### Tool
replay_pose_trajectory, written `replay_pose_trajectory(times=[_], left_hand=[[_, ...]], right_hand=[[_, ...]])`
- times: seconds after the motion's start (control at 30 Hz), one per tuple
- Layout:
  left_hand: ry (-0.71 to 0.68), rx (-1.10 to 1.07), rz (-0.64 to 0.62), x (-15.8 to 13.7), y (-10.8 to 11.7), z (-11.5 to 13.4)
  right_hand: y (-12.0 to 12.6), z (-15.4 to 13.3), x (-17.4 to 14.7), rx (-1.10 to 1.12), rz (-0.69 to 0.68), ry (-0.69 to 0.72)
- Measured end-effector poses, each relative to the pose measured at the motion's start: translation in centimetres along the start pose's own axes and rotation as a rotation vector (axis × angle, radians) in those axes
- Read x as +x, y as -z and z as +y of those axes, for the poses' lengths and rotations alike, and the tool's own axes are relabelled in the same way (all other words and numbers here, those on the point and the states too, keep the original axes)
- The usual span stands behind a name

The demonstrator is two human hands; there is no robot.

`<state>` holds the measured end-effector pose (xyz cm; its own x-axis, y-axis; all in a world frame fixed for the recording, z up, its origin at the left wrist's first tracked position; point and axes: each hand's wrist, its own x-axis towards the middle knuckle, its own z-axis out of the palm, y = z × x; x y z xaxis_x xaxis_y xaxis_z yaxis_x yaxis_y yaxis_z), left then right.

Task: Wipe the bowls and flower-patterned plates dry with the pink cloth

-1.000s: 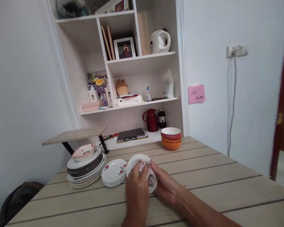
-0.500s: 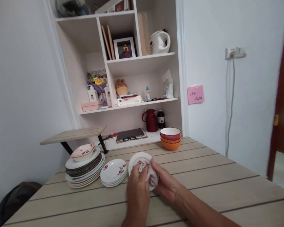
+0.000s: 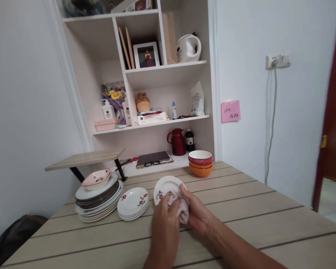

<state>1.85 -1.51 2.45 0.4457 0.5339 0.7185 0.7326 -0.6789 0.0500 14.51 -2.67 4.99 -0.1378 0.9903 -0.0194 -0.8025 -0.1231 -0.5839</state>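
My right hand (image 3: pixel 197 213) grips the right edge of a small white plate (image 3: pixel 167 184) with a red flower print, tilted up above the table. Closed on a crumpled pale pinkish cloth (image 3: pixel 182 213), my left hand (image 3: pixel 166 220) presses it against the plate's face. The cloth and fingers cover the plate's lower part. Just left of my hands stands a short stack of matching flowered plates (image 3: pixel 132 201). Farther left is a taller stack of mixed plates (image 3: pixel 99 209), topped by a pinkish-white dish (image 3: pixel 96 178).
Orange and red bowls (image 3: pixel 201 164) are stacked at the table's (image 3: pixel 240 224) back right. A small wooden stand (image 3: pixel 85 158) rises behind the tall plate stack. Beyond the back edge are a dark laptop-like slab (image 3: pixel 153 158), a red jug (image 3: pixel 178 142) and a dark bottle (image 3: pixel 189 140).
My left hand and the cloth have moved down the plate, uncovering a red flower on its left side. The plate has shifted slightly up and right. My right hand still grips its edge.
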Motion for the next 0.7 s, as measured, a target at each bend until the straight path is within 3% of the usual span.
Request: replay_pose_trajectory(times=[0.1,0.2,0.37,0.47,0.63,0.7], left_hand=[[-0.055,0.022,0.076,0.1,0.0,0.5],[0.116,0.086,0.095,0.4,0.4,-1.0],[0.338,0.113,-0.054,0.8,1.1,-2.8],[0.299,0.051,-0.072,0.6,0.9,-1.8],[0.113,-0.096,-0.038,0.2,0.5,0.7],[0.113,-0.091,-0.007,0.3,0.6,0.7]], right_hand=[[-0.3,0.6,-0.3,-0.015,-0.010,-0.112],[-0.5,1.7,-0.2,-0.006,-0.049,-0.112],[-0.1,2.2,0.5,0.053,-0.048,-0.017],[0.4,1.4,0.6,0.071,-0.031,-0.012],[0.7,0.6,0.3,0.001,-0.025,-0.116],[0.5,0.9,0.1,-0.006,-0.054,-0.131]])
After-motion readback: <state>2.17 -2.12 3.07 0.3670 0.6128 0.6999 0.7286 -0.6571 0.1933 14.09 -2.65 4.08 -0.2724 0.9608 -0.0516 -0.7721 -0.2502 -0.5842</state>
